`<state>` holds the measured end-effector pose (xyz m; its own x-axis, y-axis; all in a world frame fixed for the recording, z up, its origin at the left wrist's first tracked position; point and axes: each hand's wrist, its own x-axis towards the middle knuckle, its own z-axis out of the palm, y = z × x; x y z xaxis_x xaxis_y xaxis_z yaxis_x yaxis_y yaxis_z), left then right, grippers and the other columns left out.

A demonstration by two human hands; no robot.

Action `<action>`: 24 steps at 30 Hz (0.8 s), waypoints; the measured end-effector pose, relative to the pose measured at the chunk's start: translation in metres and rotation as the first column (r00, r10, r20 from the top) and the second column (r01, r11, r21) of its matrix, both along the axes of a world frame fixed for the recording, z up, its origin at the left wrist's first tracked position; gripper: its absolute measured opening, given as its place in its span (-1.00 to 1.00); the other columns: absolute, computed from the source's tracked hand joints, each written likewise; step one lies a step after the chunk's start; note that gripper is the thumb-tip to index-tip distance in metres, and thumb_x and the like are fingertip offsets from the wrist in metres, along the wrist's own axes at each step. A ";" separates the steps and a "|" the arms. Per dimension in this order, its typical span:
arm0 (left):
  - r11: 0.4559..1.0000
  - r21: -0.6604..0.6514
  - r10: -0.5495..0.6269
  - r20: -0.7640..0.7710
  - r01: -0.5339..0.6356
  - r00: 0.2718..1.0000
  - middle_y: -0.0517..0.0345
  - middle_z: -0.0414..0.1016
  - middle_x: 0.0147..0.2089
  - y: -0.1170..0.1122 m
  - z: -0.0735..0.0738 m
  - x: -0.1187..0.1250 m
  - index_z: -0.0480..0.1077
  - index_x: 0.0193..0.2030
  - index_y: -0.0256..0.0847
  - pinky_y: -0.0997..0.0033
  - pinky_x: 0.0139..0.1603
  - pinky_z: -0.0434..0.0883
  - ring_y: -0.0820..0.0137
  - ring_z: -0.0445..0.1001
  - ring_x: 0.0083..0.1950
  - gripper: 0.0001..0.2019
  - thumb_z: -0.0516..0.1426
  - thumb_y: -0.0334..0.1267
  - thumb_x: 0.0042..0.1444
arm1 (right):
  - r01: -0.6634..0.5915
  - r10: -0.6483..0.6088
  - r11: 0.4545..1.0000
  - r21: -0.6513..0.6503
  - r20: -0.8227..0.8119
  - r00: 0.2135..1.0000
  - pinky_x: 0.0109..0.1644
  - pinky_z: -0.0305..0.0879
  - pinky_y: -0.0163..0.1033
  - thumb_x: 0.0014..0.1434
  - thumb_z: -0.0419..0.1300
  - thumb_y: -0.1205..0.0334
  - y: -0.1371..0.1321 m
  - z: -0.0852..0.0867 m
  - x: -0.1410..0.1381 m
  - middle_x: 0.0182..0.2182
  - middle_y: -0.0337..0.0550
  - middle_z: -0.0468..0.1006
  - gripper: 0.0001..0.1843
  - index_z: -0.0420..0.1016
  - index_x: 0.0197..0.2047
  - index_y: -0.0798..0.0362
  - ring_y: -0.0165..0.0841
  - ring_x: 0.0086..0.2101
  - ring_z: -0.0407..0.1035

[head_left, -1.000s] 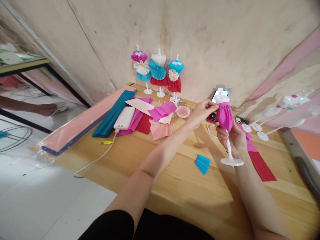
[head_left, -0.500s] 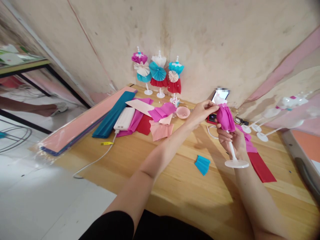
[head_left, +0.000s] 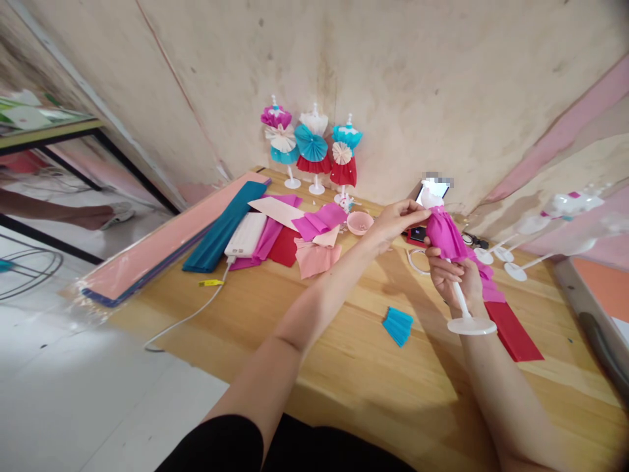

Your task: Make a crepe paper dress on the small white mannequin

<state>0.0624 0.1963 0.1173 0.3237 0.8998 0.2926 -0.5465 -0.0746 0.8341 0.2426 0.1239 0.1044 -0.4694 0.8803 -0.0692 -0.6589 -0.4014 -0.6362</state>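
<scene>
My right hand [head_left: 455, 278] grips a small white mannequin stand [head_left: 466, 318] by its post, tilted, above the wooden table [head_left: 344, 367]. A magenta crepe-paper skirt [head_left: 445, 235] wraps the mannequin's body. My left hand [head_left: 398, 219] pinches the top edge of that skirt at the waist, fingers pressed together. A folded blue paper fan [head_left: 398, 324] lies on the table below both hands.
Three dressed mannequins [head_left: 312, 147] stand at the back wall. Crepe-paper sheets [head_left: 295, 236], a white power bank [head_left: 244, 234] with cable, a pink bowl [head_left: 360, 222], a phone [head_left: 427, 196] and bare stands [head_left: 521, 252] lie around. A red strip [head_left: 514, 331] lies at right. Another person's leg [head_left: 73, 213] shows far left.
The mannequin has tilted further, its base swinging right and down. My left hand keeps its pinch on the skirt's top.
</scene>
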 end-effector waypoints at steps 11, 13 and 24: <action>0.995 0.092 0.052 -0.042 -0.048 0.998 0.19 0.46 -0.31 0.003 -0.003 -0.001 0.38 -0.29 -0.32 0.37 -0.01 0.36 0.50 0.47 -0.22 -0.70 0.30 -0.12 0.01 | -0.047 0.045 0.999 -0.022 -0.076 0.996 -0.64 0.24 -0.67 0.17 0.01 0.44 0.002 -0.004 0.003 -0.31 -0.25 0.40 -0.59 0.28 0.09 0.04 -0.65 -0.62 0.13; 0.997 0.071 0.043 -0.027 -0.041 0.999 0.18 0.47 -0.30 0.002 -0.002 0.000 0.38 -0.28 -0.31 0.35 0.03 0.36 0.49 0.48 -0.20 -0.70 0.28 -0.11 0.04 | -0.020 0.019 0.999 0.034 0.048 0.999 -0.69 0.20 -0.61 0.15 0.04 0.39 0.001 -0.002 0.001 -0.33 -0.24 0.37 -0.62 0.32 0.05 0.03 -0.61 -0.64 0.04; 0.997 0.018 0.082 -0.020 -0.081 0.996 0.20 0.46 -0.29 -0.002 0.000 0.003 0.33 -0.29 -0.27 0.38 0.02 0.37 0.51 0.50 -0.20 -0.73 0.28 -0.14 0.07 | 0.018 -0.244 0.924 0.383 0.552 0.797 -0.68 -0.01 -0.28 0.17 0.04 -0.01 -0.003 0.000 -0.004 -0.25 -0.11 0.42 -0.61 0.46 -0.01 -0.06 -0.47 -0.61 -0.08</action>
